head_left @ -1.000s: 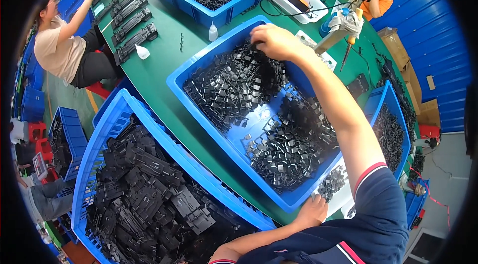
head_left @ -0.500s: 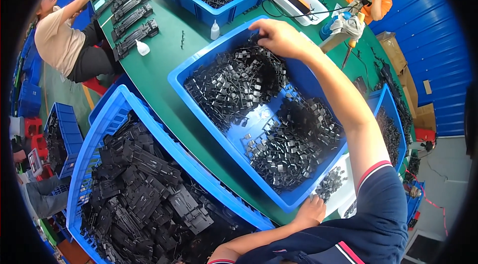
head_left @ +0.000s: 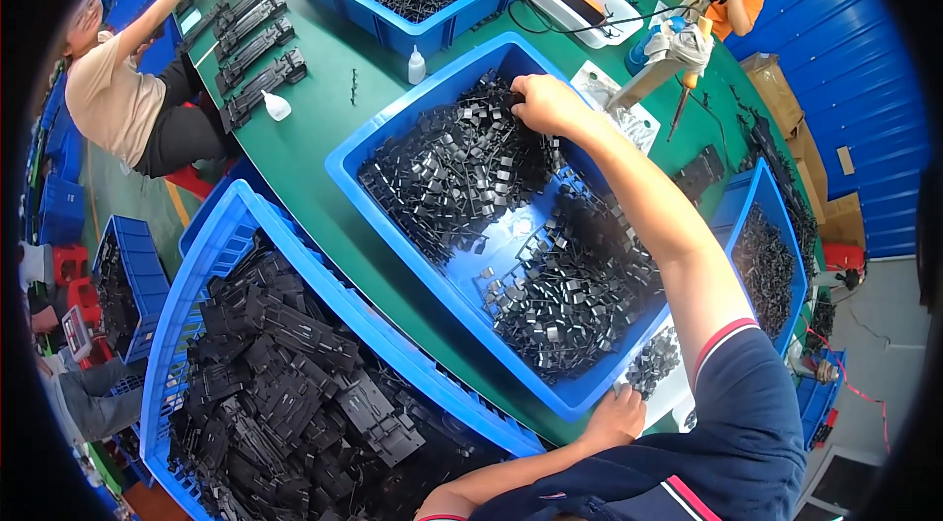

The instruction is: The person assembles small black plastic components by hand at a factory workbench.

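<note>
A blue bin (head_left: pixel 393 256) on the table holds two heaps of small black plastic parts with shiny metal pieces, the far heap (head_left: pixel 462 163) and the near heap (head_left: pixel 560 310). Over the bin's far right side, my right hand (head_left: pixel 552 109) has its fingers curled down against the far heap's edge. What lies between those fingertips is hidden. At the bin's near corner, my left hand (head_left: pixel 617 419) is closed, its fingers bent beside a white tray (head_left: pixel 672 389) of small dark parts (head_left: pixel 652 364). Whatever it grips is too small to make out.
A blue slatted crate (head_left: pixel 201 325) of black plastic housings stands at the near left. Farther off are a blue bin (head_left: pixel 432 25) of thin black parts, a white squeeze bottle (head_left: pixel 416 67) and a soldering iron (head_left: pixel 682 104). One person sits at left, another across the table.
My right hand has come in from the bin's far rim and down to the heap. My left hand stays nearly in place. The view has shifted slightly.
</note>
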The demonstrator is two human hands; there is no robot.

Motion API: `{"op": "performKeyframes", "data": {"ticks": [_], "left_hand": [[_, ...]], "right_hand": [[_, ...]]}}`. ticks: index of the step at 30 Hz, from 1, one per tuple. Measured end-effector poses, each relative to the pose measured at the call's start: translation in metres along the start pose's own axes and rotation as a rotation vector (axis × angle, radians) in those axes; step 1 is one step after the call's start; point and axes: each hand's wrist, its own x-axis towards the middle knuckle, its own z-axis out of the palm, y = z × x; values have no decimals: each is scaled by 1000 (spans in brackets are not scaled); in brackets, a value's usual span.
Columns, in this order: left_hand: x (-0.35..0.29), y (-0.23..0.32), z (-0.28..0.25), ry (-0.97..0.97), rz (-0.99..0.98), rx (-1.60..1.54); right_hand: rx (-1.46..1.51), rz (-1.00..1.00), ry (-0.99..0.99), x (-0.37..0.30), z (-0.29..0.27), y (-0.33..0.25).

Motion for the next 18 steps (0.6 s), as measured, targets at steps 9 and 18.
{"op": "performKeyframes", "data": {"ticks": [9,18], "left_hand": [[-2,0,-12,-34,-8,-18],[13,-3,-26,-118,-11,-286]], "right_hand": [[709,62,63,-39,-37,-14],[1659,69,-252,-158,-66,-3]]}}
